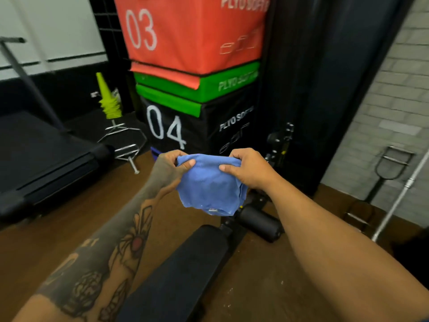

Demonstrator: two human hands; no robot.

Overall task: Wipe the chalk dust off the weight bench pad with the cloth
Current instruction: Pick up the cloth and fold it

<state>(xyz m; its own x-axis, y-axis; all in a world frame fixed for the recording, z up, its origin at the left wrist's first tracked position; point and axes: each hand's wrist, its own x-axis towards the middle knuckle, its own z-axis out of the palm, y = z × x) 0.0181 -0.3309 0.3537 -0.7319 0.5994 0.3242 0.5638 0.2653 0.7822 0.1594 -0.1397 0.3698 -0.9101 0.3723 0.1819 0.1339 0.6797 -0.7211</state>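
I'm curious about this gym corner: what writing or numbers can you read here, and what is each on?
"03": orange box, top of the stack.
"PLYO SOFT", cut off at the edge: same orange box.
"PLYO SOFT", blurred: green box.
"04": black box.
"PLYO SOFT": same black box.
Small tag on the blue cloth: unreadable.

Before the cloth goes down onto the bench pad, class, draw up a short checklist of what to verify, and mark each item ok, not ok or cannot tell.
1. Cloth held by both hands: ok; left hand and right hand pinch its top edge.
2. Cloth touching the bench pad: not ok; it hangs above the pad.
3. Pad free of objects: ok.
4. Chalk dust located on the pad: cannot tell.
5. Cloth opened flat: not ok; it is bunched.
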